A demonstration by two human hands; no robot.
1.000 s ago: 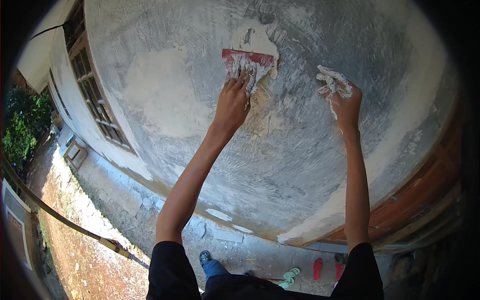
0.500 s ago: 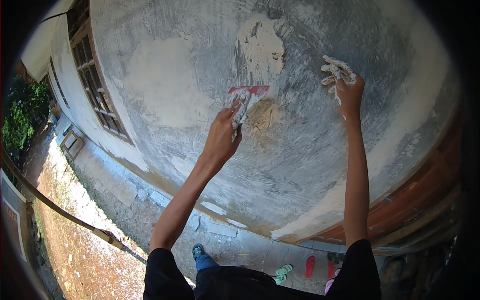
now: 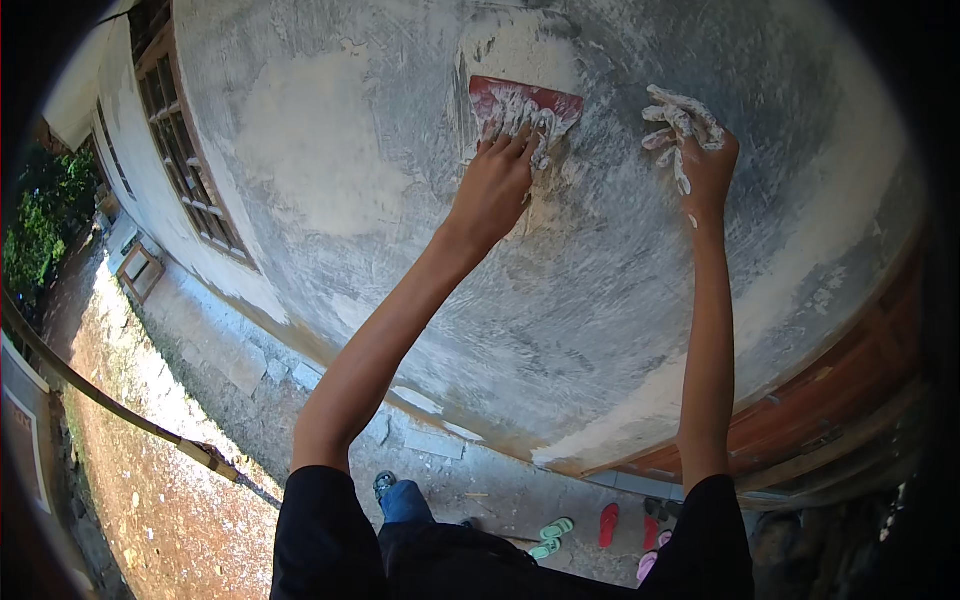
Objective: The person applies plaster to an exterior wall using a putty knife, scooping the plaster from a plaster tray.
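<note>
A red putty spreader (image 3: pixel 530 98) lies against the grey plastered wall (image 3: pixel 600 290), smeared with white putty. My left hand (image 3: pixel 497 185) is closed round it, its fingers coated with putty too. Just above the spreader's edge is a thick pale putty patch (image 3: pixel 530 52). Farther right, my right hand (image 3: pixel 706 155) is raised near the wall, its fingers apart and caked in white putty. No tool shows in it. A dried, smooth pale patch (image 3: pixel 315 145) spreads over the wall to the left.
A wooden-framed window (image 3: pixel 185 145) is set in the wall at the left. Below run a concrete ledge and dirt ground, crossed by a bamboo pole (image 3: pixel 120 415). Green sandals (image 3: pixel 555 530) and red sandals (image 3: pixel 609 524) lie near my feet. Brown wooden boards (image 3: pixel 800 420) line the lower right.
My left hand has pushed the spreader up the wall, over the lower part of the thick putty patch. The right hand has risen slightly, its fingers still spread.
</note>
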